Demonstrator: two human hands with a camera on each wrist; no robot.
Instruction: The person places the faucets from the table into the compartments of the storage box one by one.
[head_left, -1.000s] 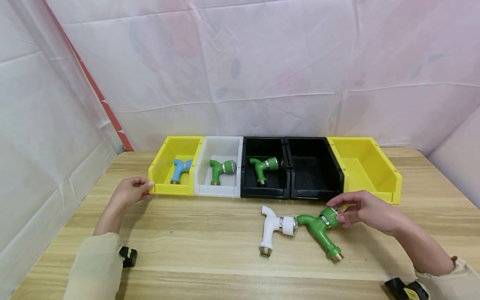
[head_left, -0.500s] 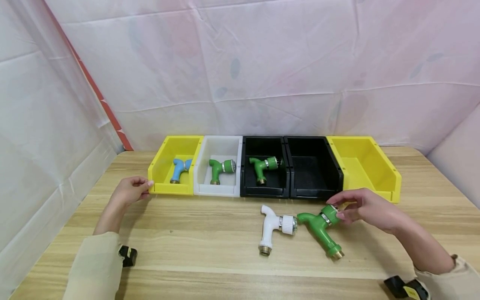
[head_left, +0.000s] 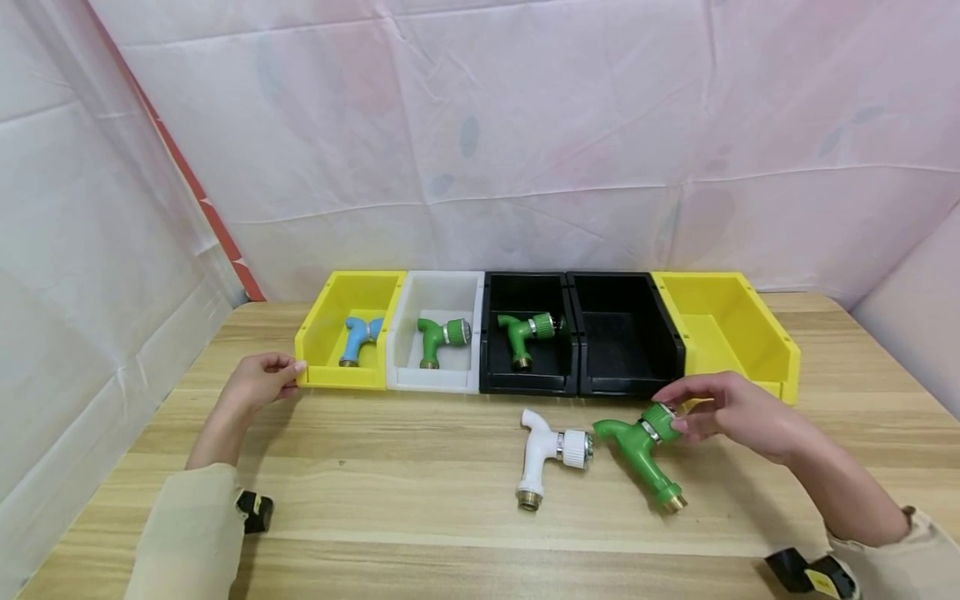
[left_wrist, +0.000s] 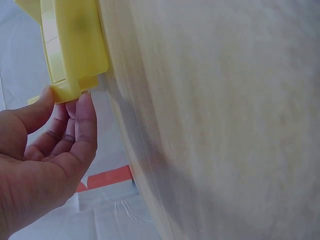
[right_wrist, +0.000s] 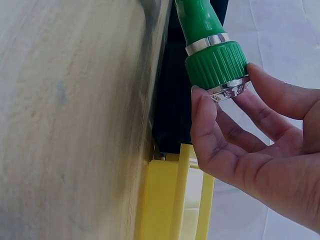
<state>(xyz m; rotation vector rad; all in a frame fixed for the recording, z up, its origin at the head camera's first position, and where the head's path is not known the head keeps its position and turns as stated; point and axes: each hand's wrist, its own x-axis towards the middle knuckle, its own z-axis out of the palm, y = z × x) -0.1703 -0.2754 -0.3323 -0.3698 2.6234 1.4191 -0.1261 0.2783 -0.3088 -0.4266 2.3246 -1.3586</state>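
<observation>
My left hand (head_left: 257, 387) pinches the front left corner of the left yellow bin (head_left: 347, 379) between thumb and fingers, seen close in the left wrist view. At the right, my right hand (head_left: 742, 419) holds a green tap (head_left: 638, 451) by its ribbed knob, thumb and fingertips at the knob's silver end cap. The tap's spout points left and its brass threaded end slants toward me. In the right wrist view the knob (right_wrist: 218, 65) shows between the fingertips. A white tap (head_left: 536, 457) lies on the table just left of the green one.
Bins stand in a row along the back. A blue tap (head_left: 356, 340) lies in the left yellow bin, and green taps lie in the white bin (head_left: 437, 381) and left black bin (head_left: 528, 383). The right black bin (head_left: 630, 387) and right yellow bin (head_left: 757, 333) hold nothing visible.
My right hand has shifted slightly up in the head view, toward the bins, with the green tap moving along in its fingers. The left hand stays on the yellow bin's corner.
</observation>
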